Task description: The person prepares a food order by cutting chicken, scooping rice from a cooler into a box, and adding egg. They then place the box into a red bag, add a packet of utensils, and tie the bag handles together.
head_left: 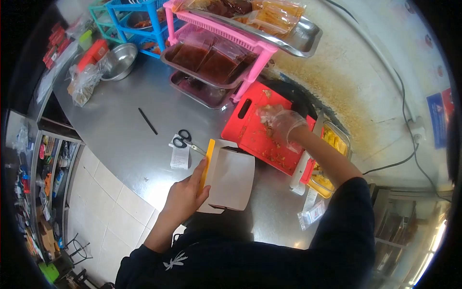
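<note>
My left hand grips the yellow-edged side wall of an open paper takeout box, fingers outside and thumb towards the inside. The box's white interior holds nothing that I can see. My right hand, in a clear plastic glove, is down on a red cutting board, its fingers curled around some chopped food. Brownish food scraps lie scattered over the board. Along the board's right edge rests a knife or cleaver, partly hidden by my right forearm.
Black-handled scissors lie on a paper receipt left of the box, with a black pen beyond. A pink rack with metal trays stands behind. Yellow food fills a tray at right. A metal bowl sits far left.
</note>
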Demonstrator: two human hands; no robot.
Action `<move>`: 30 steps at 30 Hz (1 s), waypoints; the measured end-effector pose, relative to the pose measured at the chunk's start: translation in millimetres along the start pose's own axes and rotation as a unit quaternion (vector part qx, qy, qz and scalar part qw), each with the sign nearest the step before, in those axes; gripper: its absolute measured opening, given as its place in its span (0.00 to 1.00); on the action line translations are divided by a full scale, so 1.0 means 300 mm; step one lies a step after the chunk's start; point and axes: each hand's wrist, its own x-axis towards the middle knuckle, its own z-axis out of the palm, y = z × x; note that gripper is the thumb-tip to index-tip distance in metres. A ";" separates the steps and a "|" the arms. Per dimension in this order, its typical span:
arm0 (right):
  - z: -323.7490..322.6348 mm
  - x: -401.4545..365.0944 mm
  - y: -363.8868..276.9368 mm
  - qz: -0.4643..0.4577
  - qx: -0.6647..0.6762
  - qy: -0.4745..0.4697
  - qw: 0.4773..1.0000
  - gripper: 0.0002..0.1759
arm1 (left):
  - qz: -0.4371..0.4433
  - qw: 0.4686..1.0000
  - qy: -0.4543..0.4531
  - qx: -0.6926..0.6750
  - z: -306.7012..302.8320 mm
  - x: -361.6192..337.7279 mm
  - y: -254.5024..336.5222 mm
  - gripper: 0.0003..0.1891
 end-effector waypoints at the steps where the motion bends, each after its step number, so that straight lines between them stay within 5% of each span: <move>1: 0.022 -0.012 -0.021 -0.014 0.001 0.016 1.000 0.29 | -0.002 1.000 -0.003 -0.002 0.002 0.004 0.002 0.39; 6: 0.120 -0.059 -0.014 -0.036 0.029 0.072 0.996 0.23 | 0.025 0.999 0.001 -0.027 0.010 0.028 0.019 0.37; 8: 0.103 -0.087 -0.025 0.062 0.357 0.041 0.931 0.20 | 0.028 0.999 -0.002 -0.023 0.009 0.032 0.018 0.37; 9: 0.104 -0.100 -0.039 0.058 0.355 0.043 0.932 0.20 | 0.030 0.999 -0.006 -0.023 0.010 0.035 0.018 0.36; 11: 0.119 -0.145 -0.085 -0.061 0.586 0.079 0.804 0.22 | 0.038 0.999 0.003 -0.027 0.008 0.038 0.016 0.36; 12: 0.085 -0.177 -0.135 -0.069 0.585 0.078 0.804 0.22 | 0.047 0.998 0.008 -0.032 0.010 0.035 0.013 0.35; 14: -0.014 -0.250 -0.273 -0.107 0.343 0.043 0.932 0.18 | 0.049 0.998 0.021 -0.034 0.033 0.029 -0.002 0.35; 15: 0.041 -0.249 -0.288 -0.165 0.265 0.050 0.949 0.17 | 0.052 0.998 0.032 -0.036 0.040 0.029 -0.014 0.36; 18: 0.165 -0.206 -0.397 -0.229 0.058 0.028 0.971 0.15 | 0.031 0.999 0.009 0.009 0.072 0.029 -0.027 0.34; 19: 0.120 -0.223 -0.457 -0.307 0.098 0.142 0.936 0.18 | 0.052 0.998 0.021 0.010 0.074 0.021 -0.038 0.34; 20: 0.139 -0.202 -0.461 -0.317 0.188 0.036 0.929 0.17 | 0.066 0.998 0.006 0.000 0.044 0.007 -0.010 0.34; 22: 0.245 -0.182 -0.494 -0.332 -0.002 0.072 0.940 0.15 | 0.072 0.996 0.042 0.008 0.074 -0.012 -0.012 0.33; 25: 0.194 -0.250 -0.591 -0.279 0.036 0.212 0.936 0.06 | 0.022 0.997 0.056 -0.055 0.032 -0.080 0.001 0.30; 27: 0.222 -0.317 -0.556 -0.222 0.113 0.174 0.953 0.10 | -0.010 0.990 0.052 -0.131 0.030 -0.124 0.024 0.30; 29: 0.297 -0.377 -0.506 -0.184 0.112 0.210 0.954 0.15 | -0.042 0.954 0.182 -0.234 0.058 -0.116 -0.078 0.28; 30: 0.369 -0.389 -0.499 -0.055 0.162 0.295 0.940 0.18 | -0.083 0.943 0.236 -0.220 0.105 -0.092 -0.178 0.27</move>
